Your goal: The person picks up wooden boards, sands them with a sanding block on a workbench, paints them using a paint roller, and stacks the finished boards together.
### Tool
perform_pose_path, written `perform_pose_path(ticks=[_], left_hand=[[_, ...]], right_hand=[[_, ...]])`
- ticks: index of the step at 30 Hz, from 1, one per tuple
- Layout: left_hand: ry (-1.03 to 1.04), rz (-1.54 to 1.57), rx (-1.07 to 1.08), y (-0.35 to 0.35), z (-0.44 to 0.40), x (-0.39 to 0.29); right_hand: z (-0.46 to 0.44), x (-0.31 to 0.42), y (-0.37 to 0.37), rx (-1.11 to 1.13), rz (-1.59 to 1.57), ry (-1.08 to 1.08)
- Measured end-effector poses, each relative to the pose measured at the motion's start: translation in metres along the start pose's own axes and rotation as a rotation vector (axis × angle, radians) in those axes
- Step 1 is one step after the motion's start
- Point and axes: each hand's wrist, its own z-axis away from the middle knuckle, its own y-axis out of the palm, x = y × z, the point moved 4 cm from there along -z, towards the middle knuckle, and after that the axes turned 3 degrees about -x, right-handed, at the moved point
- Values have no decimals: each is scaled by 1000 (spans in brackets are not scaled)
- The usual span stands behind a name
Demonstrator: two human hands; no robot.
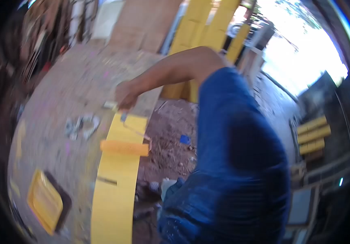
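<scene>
My right hand is closed around the handle of a paint roller, its arm reaching in from the right in a blue sleeve. The orange-yellow roller sleeve lies across a long yellow board, which runs along the table's edge toward the bottom of the view. A dark, narrow mark or slot shows on the board below the roller. At the lower left, a yellow paint tray rests on the worn table. My left hand is out of view.
Crumpled grey-white items lie on the table left of the board. Yellow planks and a brown panel lean beyond the table. More yellow pieces are stacked at the right. A blue scrap lies on the dirt floor.
</scene>
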Motion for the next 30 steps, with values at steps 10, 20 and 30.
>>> perform_pose_path(ticks=[10,20,30], left_hand=[[-436,29,-170,-263,123,220],[-516,101,-116,-277,141,256],[-537,123,-106,-275,138,275]], right_hand=[[-36,87,-73,-37,-184,-71],[-104,211,-132,-78,-306,-161],[-102,181,-100,91,-283,-132]])
